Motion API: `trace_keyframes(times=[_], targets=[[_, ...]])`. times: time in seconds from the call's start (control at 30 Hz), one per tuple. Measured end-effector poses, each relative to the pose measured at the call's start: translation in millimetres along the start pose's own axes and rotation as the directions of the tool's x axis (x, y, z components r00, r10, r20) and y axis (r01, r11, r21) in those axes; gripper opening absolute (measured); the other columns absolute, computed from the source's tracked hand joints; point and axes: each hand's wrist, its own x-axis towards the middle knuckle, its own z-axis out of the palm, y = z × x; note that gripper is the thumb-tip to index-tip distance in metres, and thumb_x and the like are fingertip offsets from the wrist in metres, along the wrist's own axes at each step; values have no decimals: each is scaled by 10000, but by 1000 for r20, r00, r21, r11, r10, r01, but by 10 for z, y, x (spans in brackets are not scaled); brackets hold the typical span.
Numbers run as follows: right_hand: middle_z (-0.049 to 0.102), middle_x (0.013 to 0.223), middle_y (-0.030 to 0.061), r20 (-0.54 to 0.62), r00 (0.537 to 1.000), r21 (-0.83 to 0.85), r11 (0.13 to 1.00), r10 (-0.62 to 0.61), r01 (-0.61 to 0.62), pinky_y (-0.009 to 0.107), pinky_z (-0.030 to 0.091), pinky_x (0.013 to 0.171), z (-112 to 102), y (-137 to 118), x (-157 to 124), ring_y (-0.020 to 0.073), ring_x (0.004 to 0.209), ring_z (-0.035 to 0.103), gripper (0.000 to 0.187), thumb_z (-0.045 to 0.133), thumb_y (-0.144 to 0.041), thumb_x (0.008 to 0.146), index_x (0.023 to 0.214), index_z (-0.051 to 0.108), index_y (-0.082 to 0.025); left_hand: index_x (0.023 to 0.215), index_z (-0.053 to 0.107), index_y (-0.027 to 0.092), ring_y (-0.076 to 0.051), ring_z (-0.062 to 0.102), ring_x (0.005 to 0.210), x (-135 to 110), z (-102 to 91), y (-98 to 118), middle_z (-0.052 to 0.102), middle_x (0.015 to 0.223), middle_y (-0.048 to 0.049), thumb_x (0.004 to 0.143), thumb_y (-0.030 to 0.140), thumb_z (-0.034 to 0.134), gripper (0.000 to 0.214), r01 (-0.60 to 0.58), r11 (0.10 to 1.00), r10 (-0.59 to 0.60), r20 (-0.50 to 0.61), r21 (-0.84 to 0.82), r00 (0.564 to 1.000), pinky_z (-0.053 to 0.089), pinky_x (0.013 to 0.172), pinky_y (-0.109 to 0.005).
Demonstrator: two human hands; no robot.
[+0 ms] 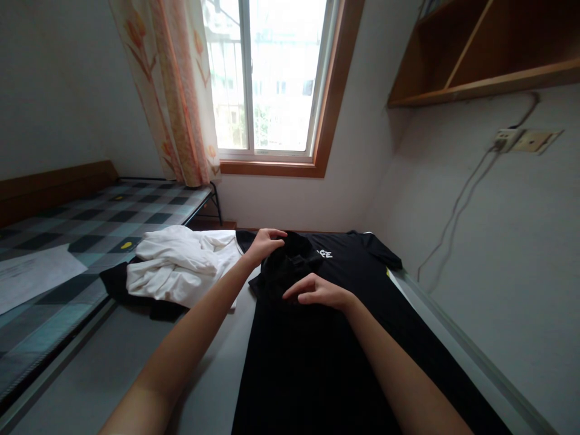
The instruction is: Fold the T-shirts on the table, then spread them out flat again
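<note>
A black T-shirt (357,284) with a small white print lies spread over the table, its far-right sleeve flat. Part of its left side is bunched up in dark folds between my hands. My left hand (266,243) pinches the far edge of these folds with thumb and fingers. Nearer to me, my right hand (321,291) has thumb and forefinger closed on the same black cloth; the exact grip is hard to see against the dark fabric. Left of my left hand lies a crumpled white garment (181,266), with black cloth showing under and beside it.
The pale table (212,344) runs beneath the clothes. A bed with a checked mattress (149,202) stands at left, carrying a sheet of paper (38,272). Behind are a window (281,78) and a curtain (174,90). A wooden shelf (489,81) and a socket with a cord (505,140) are on the right wall.
</note>
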Motion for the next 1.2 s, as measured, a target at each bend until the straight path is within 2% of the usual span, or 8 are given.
trace_keyframes(times=[0.13, 0.27, 0.33, 0.57, 0.67, 0.87, 1.03, 1.2], targets=[[707, 778, 71, -424, 899, 127, 976, -106, 174, 304, 503, 717, -172, 122, 40, 171, 708, 640, 412, 655, -572, 762, 793, 758, -174, 1027, 741, 133, -105, 591, 604, -48, 1, 67, 731, 851, -55, 541, 75, 501, 545, 21, 994, -4, 161, -103, 987, 417, 519, -193], [651, 744, 26, -920, 376, -32, 975, -115, 220, 272, 468, 607, -487, 370, 67, 131, 616, 562, 384, 753, -528, 632, 821, 725, -195, 1077, 727, 148, -136, 648, 706, -114, 0, 190, 734, 948, -64, 537, 54, 475, 603, 46, 986, 9, 323, -160, 946, 469, 581, -206], [658, 826, 35, -953, 272, -104, 988, -133, 118, 293, 477, 636, -620, 493, 50, 143, 654, 573, 461, 807, -480, 537, 892, 728, -197, 1100, 717, 160, -153, 662, 789, -144, 3, 265, 726, 1012, -62, 544, 45, 475, 617, 27, 986, 36, 373, -163, 927, 486, 634, -216], [694, 764, 36, -841, 532, -78, 995, -98, 60, 348, 486, 716, -692, 707, 35, 206, 736, 611, 396, 829, -465, 499, 740, 708, -174, 1152, 644, 205, -232, 578, 1085, -364, 225, 441, 628, 1164, -73, 707, 122, 571, 458, -220, 968, 175, 301, 122, 937, 469, 921, -354], [703, 755, 32, -842, 535, 12, 990, -66, 141, 315, 484, 666, -656, 710, 41, 186, 683, 621, 428, 791, -509, 583, 828, 702, -169, 1231, 545, 249, -285, 487, 1180, -628, 395, 427, 511, 1208, -96, 728, 348, 712, 539, -305, 832, 346, -4, 463, 938, 392, 1027, -449], [708, 781, 21, -833, 550, 44, 983, -63, 180, 305, 496, 673, -622, 707, 41, 188, 711, 642, 469, 807, -512, 564, 885, 677, -197, 1153, 414, 240, -248, 595, 944, -961, 347, 179, 479, 1103, -70, 747, 433, 701, 533, -235, 724, 283, 31, 649, 959, 485, 841, -393], [692, 716, 15, -774, 627, -98, 995, -85, 14, 320, 489, 657, -589, 723, 61, 202, 699, 621, 351, 832, -413, 509, 727, 679, -184, 1275, 267, 239, -182, 618, 750, -1021, 162, -125, 523, 905, 4, 699, 438, 745, 775, -73, 892, 107, -51, 445, 993, 502, 722, -328], [594, 538, -32, -823, 551, -197, 979, -141, -44, 303, 468, 590, -591, 739, 98, 191, 620, 581, 283, 814, -367, 459, 565, 595, -222, 1070, 455, 182, -119, 566, 522, -1172, 311, -322, 511, 710, 50, 725, 438, 711, 500, 149, 982, -162, 112, 117, 980, 462, 490, -242]])
